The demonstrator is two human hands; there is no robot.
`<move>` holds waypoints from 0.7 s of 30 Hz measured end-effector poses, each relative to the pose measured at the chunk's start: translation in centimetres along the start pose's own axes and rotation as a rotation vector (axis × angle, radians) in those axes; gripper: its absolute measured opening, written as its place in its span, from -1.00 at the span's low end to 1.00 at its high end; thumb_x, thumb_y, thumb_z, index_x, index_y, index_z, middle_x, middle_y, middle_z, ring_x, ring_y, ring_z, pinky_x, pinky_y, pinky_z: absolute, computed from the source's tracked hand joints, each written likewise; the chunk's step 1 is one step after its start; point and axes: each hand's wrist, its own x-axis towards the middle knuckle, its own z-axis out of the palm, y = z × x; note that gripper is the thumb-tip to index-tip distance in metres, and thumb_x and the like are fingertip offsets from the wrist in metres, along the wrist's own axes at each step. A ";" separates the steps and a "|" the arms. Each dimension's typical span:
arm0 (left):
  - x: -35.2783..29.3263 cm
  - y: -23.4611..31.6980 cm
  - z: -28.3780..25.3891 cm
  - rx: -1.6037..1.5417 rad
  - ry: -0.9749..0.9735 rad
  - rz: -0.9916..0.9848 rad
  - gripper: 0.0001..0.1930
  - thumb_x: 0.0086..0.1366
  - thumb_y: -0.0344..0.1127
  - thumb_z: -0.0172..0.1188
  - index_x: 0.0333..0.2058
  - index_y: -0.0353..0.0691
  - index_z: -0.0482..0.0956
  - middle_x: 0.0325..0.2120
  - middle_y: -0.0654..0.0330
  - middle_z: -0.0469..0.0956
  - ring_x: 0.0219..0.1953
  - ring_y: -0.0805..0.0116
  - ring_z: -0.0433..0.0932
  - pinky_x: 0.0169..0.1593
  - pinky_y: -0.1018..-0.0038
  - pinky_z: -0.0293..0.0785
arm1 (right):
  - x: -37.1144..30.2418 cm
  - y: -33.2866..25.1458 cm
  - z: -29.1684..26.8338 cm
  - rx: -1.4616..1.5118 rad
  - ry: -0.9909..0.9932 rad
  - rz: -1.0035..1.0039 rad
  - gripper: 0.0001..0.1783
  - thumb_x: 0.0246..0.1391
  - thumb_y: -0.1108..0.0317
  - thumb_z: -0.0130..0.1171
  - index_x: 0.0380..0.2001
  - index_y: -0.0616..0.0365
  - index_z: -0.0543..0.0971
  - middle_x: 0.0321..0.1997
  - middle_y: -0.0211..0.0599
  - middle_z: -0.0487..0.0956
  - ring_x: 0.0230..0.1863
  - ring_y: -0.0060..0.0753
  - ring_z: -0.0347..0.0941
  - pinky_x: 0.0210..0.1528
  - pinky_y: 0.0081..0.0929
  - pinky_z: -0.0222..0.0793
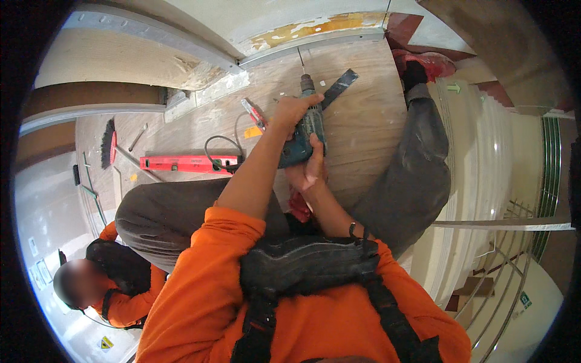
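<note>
A dark teal power drill is held low over the wood-look floor, pointing away from me. My left hand is closed around its front body, behind the chuck. Lower down, my right hand wraps the drill's rear and handle; some of its fingers are hidden. The long thin drill bit reaches to the metal track along the wall base; whether its tip has gone in, I cannot tell. Beside the chuck lies a dark flat metal strip. Left of my forearm are a red-and-grey hand tool and a small orange piece.
A red spirit level lies left, with a black cable looping over its end. Farther left is a red broom. A co-worker in orange crouches at lower left. Pale stacked panels and metal railings stand right.
</note>
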 end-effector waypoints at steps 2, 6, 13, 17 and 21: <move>-0.4 0.1 0.2 -0.028 -0.010 0.026 -0.26 -0.09 0.20 0.45 -0.23 -0.49 0.62 -0.35 0.00 0.62 -0.38 0.22 0.58 -0.30 0.21 0.45 | -0.1 -0.1 -0.5 -0.004 -0.009 0.013 -0.31 0.16 -0.03 0.16 0.28 0.02 0.31 0.24 -0.32 0.44 0.24 -0.21 0.35 0.35 -0.14 0.19; 1.1 -0.6 0.3 -0.074 -0.005 0.015 -0.30 -0.05 0.17 0.43 -0.23 -0.48 0.62 -0.37 0.04 0.62 -0.40 0.22 0.58 -0.31 0.26 0.45 | 0.2 -0.3 -0.3 -0.044 0.033 0.021 -0.33 0.17 -0.02 0.15 0.27 0.01 0.32 0.21 -0.32 0.46 0.19 -0.25 0.39 0.29 -0.15 0.26; 5.6 -1.1 -3.2 -0.354 0.041 0.083 -0.31 0.03 0.11 0.40 -0.13 -0.48 0.56 -0.34 0.06 0.61 -0.37 0.26 0.59 -0.22 0.34 0.49 | 2.3 -1.8 1.4 -0.286 -0.095 0.078 -0.34 0.19 -0.08 0.11 0.19 0.14 0.35 0.09 -0.21 0.52 0.07 -0.21 0.47 0.17 -0.15 0.38; 3.5 -2.3 -1.4 -0.178 0.018 0.121 -0.25 0.01 0.16 0.40 -0.09 -0.49 0.54 -0.27 0.02 0.61 -0.28 0.17 0.60 -0.18 0.25 0.50 | -0.7 -1.4 2.2 -0.209 0.008 0.049 -0.35 0.21 -0.12 0.07 0.15 0.16 0.38 0.03 -0.18 0.55 0.04 -0.17 0.49 0.13 -0.12 0.40; 2.0 -1.2 -1.6 0.044 0.008 0.094 -0.27 -0.03 0.16 0.40 -0.10 -0.44 0.58 -0.24 -0.01 0.62 -0.28 0.15 0.60 -0.21 0.20 0.50 | -0.3 -1.2 2.3 -0.023 0.030 0.063 -0.33 0.19 -0.13 0.12 0.20 0.08 0.36 0.13 -0.22 0.50 0.13 -0.16 0.43 0.22 -0.08 0.31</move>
